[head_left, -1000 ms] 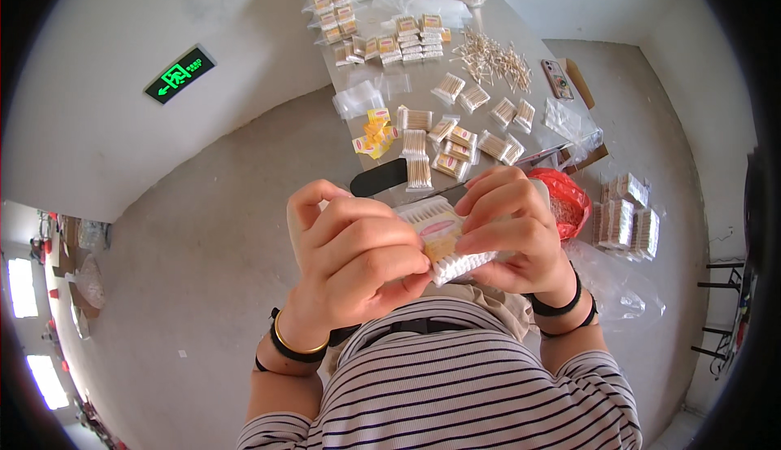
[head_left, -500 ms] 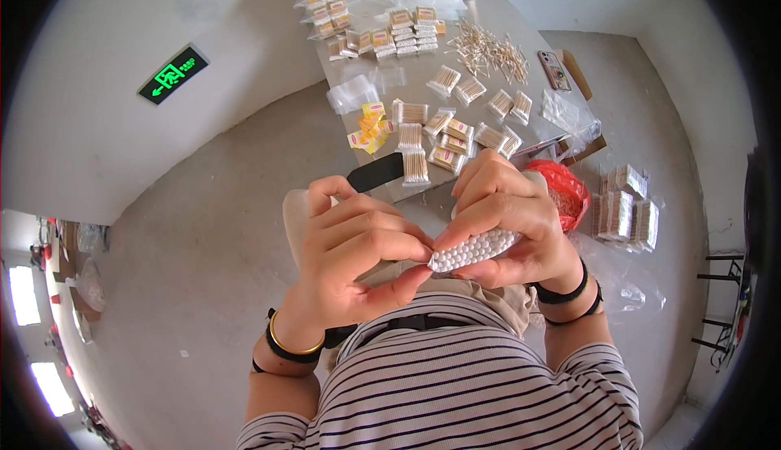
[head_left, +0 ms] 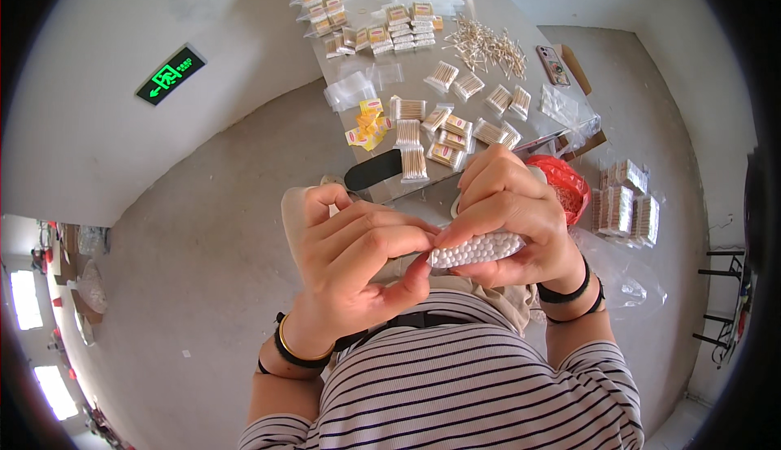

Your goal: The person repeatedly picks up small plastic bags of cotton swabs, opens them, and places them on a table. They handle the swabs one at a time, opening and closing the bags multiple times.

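Note:
Above my lap I hold a small clear bag of cotton swabs, its rows of white tips facing me. My right hand grips the bag with the thumb below and the fingers above. At the bag's left end, my left hand pinches the edge of the film between thumb and fingertips. Just beyond the hands, the near part of the table carries several bagged swab packs, some with yellow labels. Loose yellow cards lie to their left.
A pile of loose swabs and a phone are on the table's far right. Stacked packs stand at the back. A red bag and bundled packs sit on the right. A black oval pad juts from the table's near edge.
My left thumb and fingers have shifted slightly at the bag's left end, and the bag lies a little more level. My right hand keeps its grip.

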A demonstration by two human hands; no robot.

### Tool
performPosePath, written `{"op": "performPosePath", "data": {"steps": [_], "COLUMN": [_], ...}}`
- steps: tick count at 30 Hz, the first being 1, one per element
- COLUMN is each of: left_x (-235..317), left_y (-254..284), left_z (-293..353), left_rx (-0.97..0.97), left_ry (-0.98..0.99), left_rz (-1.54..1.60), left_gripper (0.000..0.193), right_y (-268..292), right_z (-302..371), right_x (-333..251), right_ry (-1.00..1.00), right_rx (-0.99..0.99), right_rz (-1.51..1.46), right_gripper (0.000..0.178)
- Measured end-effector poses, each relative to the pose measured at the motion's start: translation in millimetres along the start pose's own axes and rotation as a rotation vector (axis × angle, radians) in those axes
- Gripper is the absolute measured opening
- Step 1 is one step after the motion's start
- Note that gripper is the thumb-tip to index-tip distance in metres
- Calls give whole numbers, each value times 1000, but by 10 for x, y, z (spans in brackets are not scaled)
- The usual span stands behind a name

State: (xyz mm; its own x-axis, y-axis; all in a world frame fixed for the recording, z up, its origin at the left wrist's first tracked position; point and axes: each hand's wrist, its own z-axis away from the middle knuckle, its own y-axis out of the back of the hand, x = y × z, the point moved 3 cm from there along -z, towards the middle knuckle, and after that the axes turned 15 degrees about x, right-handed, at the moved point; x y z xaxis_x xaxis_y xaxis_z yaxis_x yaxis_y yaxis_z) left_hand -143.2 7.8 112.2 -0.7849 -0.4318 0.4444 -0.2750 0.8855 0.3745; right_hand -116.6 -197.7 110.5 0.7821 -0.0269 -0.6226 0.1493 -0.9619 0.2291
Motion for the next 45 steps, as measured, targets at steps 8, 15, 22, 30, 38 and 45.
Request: {"op": "performPosePath", "data": {"steps": [8, 15, 22, 30, 38, 45], "left_x": [-28, -122, -142, -151, -151, -128], "left_y": [-85, -126, -220, -282, -248, -237], "left_z": [-38, -47, -11, -65, -147, -223], "left_rx": [30, 4, 49, 100, 32, -55], "left_ry": [95, 307, 639, 666, 656, 704], "left_rz": [101, 295, 574, 546, 509, 469], "left_gripper": [23, 20, 6, 8, 8, 9], "right_y": [34, 59, 23, -20, -85, -76], "right_z": [16, -5, 118, 179, 232, 229], "right_x": [44, 136, 315, 415, 519, 574], "right_ry": [-48, -293, -561, -701, -754, -750], "right_rx": [16, 17, 168, 192, 196, 173], "right_rz": [-33, -310, -583, -705, -838, -793], "right_gripper": [31, 33, 31, 34, 38, 36]}}
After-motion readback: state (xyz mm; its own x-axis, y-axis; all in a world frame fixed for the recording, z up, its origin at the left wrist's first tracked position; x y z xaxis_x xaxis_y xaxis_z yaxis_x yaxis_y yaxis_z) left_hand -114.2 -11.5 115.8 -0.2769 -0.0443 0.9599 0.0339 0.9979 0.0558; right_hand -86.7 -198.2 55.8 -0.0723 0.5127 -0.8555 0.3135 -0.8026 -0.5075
